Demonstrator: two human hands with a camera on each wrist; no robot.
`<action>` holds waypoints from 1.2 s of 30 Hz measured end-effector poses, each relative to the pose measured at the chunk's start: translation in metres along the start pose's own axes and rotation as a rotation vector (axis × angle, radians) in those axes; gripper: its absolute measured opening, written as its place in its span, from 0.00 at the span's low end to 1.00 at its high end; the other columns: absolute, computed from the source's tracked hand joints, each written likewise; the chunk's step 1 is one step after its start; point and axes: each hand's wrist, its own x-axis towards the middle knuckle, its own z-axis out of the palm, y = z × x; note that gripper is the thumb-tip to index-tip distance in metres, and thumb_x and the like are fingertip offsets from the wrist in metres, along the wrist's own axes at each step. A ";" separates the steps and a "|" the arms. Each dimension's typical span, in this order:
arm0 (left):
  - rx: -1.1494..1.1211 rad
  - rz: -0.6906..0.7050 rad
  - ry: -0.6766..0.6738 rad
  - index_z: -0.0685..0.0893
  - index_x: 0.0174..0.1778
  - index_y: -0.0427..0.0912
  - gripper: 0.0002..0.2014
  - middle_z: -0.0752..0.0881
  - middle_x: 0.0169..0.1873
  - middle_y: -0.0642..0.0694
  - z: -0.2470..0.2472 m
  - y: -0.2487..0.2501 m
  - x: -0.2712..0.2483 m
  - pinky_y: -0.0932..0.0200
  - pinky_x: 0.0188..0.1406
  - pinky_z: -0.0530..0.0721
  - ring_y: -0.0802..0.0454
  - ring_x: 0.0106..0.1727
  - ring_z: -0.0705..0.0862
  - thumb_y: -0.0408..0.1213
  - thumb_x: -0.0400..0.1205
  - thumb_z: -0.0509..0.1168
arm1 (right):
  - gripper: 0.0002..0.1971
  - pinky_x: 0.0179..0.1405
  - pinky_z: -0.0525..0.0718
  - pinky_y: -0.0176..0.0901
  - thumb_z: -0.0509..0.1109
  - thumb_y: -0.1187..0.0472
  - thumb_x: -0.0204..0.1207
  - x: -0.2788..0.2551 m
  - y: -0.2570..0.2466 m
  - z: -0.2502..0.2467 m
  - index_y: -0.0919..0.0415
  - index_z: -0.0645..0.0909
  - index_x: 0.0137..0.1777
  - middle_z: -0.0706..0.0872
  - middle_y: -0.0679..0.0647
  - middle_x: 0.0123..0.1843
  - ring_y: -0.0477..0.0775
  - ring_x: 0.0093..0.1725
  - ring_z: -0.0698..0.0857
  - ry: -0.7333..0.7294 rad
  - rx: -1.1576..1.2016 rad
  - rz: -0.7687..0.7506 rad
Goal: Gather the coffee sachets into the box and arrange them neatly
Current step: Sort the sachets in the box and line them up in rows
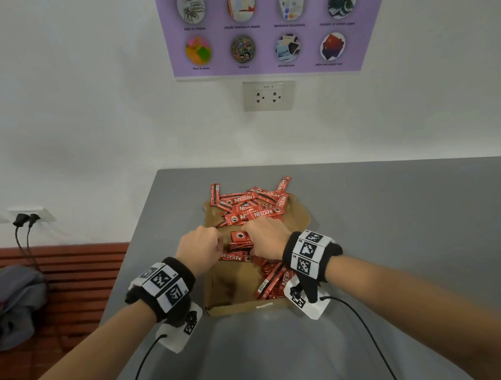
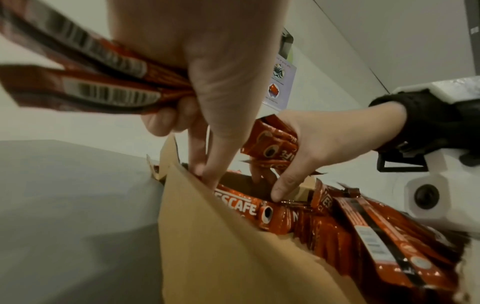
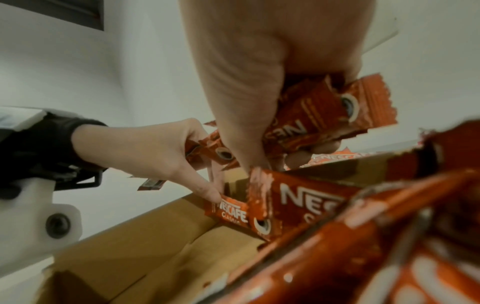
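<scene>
Cardboard, thin and already torn at its far edge, is the weak part here: the box (image 1: 238, 282) lies open on the grey table (image 1: 395, 239), and both hands crowd its far half, so a firm push could, I judge, buckle a wall or slide the whole thing away. The loose pile of red coffee sachets (image 1: 250, 201) sits beyond the far rim, partly on a folded-down flap, and a careless sweep might scatter those sticks over the table. A second risk is slippage, since each hand carries a fanned bundle while also reaching down; the slick foil could fan out and drop crosswise onto the sachets already lying in the box's right side.

The left hand (image 2: 197, 67) has its fingers curled round several sachets, with forefinger and thumb stretched down to touch a sachet against the box's inner wall. The right hand (image 3: 272, 67) likewise grips a bunch, its thumb pointing down at an upright sachet inside. Both wrists angle inward, knuckles nearly meeting over the box
</scene>
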 end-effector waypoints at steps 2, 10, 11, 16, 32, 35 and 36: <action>0.009 -0.001 0.000 0.85 0.44 0.41 0.08 0.86 0.43 0.46 0.004 0.000 0.001 0.61 0.40 0.80 0.48 0.42 0.84 0.37 0.82 0.60 | 0.11 0.44 0.84 0.49 0.73 0.63 0.73 0.001 0.001 0.001 0.62 0.82 0.55 0.87 0.55 0.50 0.58 0.49 0.85 0.001 -0.023 -0.001; 0.063 -0.016 -0.035 0.82 0.48 0.38 0.08 0.86 0.44 0.43 0.013 0.002 0.003 0.58 0.42 0.82 0.44 0.45 0.85 0.36 0.83 0.58 | 0.23 0.48 0.82 0.50 0.79 0.51 0.67 0.008 0.000 0.004 0.61 0.79 0.58 0.85 0.56 0.53 0.58 0.52 0.83 -0.047 -0.070 0.002; 0.061 -0.017 -0.041 0.82 0.49 0.38 0.08 0.85 0.45 0.43 0.014 0.003 0.003 0.59 0.42 0.82 0.44 0.46 0.85 0.37 0.84 0.58 | 0.22 0.48 0.82 0.50 0.78 0.52 0.68 0.008 -0.001 0.004 0.61 0.79 0.58 0.85 0.56 0.54 0.59 0.53 0.83 -0.046 -0.078 0.001; 0.049 -0.014 -0.060 0.81 0.51 0.37 0.09 0.85 0.48 0.42 0.016 0.002 0.004 0.57 0.46 0.83 0.44 0.48 0.85 0.38 0.84 0.59 | 0.16 0.44 0.82 0.50 0.75 0.58 0.72 0.012 -0.003 0.005 0.61 0.79 0.57 0.85 0.57 0.54 0.60 0.54 0.84 -0.014 -0.101 -0.002; 0.075 0.047 -0.057 0.79 0.57 0.45 0.20 0.86 0.51 0.48 0.022 -0.002 0.009 0.60 0.47 0.83 0.50 0.48 0.86 0.55 0.76 0.68 | 0.24 0.54 0.83 0.55 0.78 0.55 0.68 0.012 0.000 0.005 0.60 0.77 0.62 0.84 0.56 0.58 0.60 0.58 0.82 -0.060 -0.051 0.029; 0.065 0.057 -0.051 0.79 0.57 0.45 0.20 0.86 0.51 0.49 0.020 0.000 0.006 0.61 0.46 0.81 0.50 0.49 0.86 0.56 0.77 0.67 | 0.26 0.54 0.83 0.55 0.80 0.53 0.65 0.013 0.000 0.005 0.60 0.78 0.61 0.84 0.55 0.57 0.58 0.57 0.83 -0.076 -0.057 0.019; 0.073 0.053 -0.052 0.79 0.56 0.45 0.20 0.86 0.51 0.49 0.020 0.001 0.005 0.61 0.45 0.80 0.50 0.49 0.85 0.55 0.77 0.67 | 0.26 0.53 0.84 0.55 0.80 0.53 0.65 0.013 0.000 0.005 0.60 0.78 0.60 0.84 0.55 0.57 0.58 0.56 0.83 -0.078 -0.061 0.015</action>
